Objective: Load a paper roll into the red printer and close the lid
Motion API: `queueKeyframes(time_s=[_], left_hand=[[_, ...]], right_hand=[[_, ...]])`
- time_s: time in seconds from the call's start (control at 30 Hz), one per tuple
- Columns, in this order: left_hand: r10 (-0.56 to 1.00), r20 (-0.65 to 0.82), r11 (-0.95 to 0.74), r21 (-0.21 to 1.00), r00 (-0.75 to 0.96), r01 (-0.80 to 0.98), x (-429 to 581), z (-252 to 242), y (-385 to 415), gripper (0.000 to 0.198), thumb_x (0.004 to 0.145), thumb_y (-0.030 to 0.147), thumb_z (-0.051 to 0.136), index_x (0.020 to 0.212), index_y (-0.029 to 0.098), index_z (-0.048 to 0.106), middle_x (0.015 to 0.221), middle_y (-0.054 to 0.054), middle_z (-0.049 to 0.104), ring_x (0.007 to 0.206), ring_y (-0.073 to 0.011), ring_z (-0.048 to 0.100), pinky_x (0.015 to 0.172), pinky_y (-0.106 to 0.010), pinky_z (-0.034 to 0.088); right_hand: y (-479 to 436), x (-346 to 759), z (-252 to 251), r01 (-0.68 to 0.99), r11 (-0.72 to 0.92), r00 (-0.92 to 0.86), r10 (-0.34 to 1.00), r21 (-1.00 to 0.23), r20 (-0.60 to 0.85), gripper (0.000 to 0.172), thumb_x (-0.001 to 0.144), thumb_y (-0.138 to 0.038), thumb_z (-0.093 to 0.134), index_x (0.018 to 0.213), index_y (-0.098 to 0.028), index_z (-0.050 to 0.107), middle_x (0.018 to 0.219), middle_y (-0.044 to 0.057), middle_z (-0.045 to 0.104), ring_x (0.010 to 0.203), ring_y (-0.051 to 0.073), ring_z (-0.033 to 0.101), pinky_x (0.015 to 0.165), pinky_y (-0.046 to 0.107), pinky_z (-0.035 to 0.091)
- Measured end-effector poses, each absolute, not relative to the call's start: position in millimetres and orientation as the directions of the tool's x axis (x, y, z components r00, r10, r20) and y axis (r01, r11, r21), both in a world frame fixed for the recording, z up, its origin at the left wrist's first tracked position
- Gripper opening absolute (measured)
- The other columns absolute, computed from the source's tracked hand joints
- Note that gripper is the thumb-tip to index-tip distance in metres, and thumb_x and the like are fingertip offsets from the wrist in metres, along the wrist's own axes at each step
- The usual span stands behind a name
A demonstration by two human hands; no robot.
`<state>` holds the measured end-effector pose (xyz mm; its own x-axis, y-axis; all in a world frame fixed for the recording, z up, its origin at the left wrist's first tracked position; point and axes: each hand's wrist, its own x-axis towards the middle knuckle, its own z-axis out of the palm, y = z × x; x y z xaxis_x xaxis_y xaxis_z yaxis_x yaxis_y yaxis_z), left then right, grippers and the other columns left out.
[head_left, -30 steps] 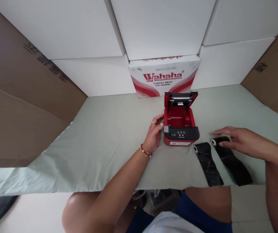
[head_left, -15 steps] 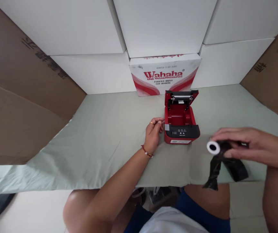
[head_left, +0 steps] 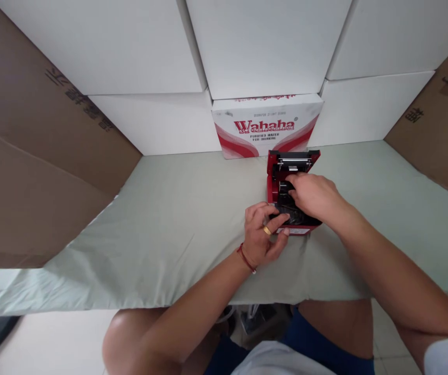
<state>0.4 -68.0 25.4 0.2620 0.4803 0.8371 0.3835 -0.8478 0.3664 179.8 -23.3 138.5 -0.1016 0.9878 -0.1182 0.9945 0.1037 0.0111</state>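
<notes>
A small red printer (head_left: pixel 272 179) stands on the pale green cloth with its lid (head_left: pixel 294 154) raised toward the back. My right hand (head_left: pixel 314 196) is closed over a black roll (head_left: pixel 286 202) and presses it down into the printer's open bay. Part of the roll's black strip lies over the printer's front panel. My left hand (head_left: pixel 265 235), with a ring and a red bracelet, grips the front left corner of the printer, thumb below and fingers on top. No second black roll shows in this view.
The pale green cloth (head_left: pixel 177 219) covers the table to its near edge. A white and red Wahaha carton (head_left: pixel 266 125) stands right behind the printer among white boxes (head_left: pixel 263 47). Brown cardboard (head_left: pixel 32 172) walls in the left and right sides. My knees are under the table edge.
My right hand lifted one black roll from the cloth at the right and carried it left into the printer's bay. My left hand shifted from the printer's left side to its front corner.
</notes>
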Motion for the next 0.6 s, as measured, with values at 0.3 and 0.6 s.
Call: queueKeyframes(time_s=[0.3,0.6], left_hand=[[0.422,0.859,-0.866,0.287,0.289,0.41,5,27,-65,0.034,0.093,0.023,0.068,0.127,0.024,0.07,0.112,-0.009,0.068,0.114,-0.0255,0.064,0.099,-0.044,0.055],[0.394,0.84,-0.878,0.224,0.374,0.423,5,33,-69,0.042,0.092,0.02,0.064,0.133,0.026,0.068,0.12,-0.007,0.079,0.128,-0.027,0.066,0.114,-0.046,0.047]], right_hand=[[-3,169,133,0.996,0.084,-0.078,0.984,0.032,-0.161,0.035,0.098,-0.014,0.054,0.123,-0.017,0.079,0.119,0.023,0.081,0.113,0.04,0.078,0.08,0.043,0.057],[-27,203,147,0.837,0.214,-0.205,0.976,-0.504,0.075,0.025,0.101,-0.037,0.062,0.094,-0.025,0.082,0.097,0.005,0.085,0.09,0.025,0.078,0.083,0.036,0.058]])
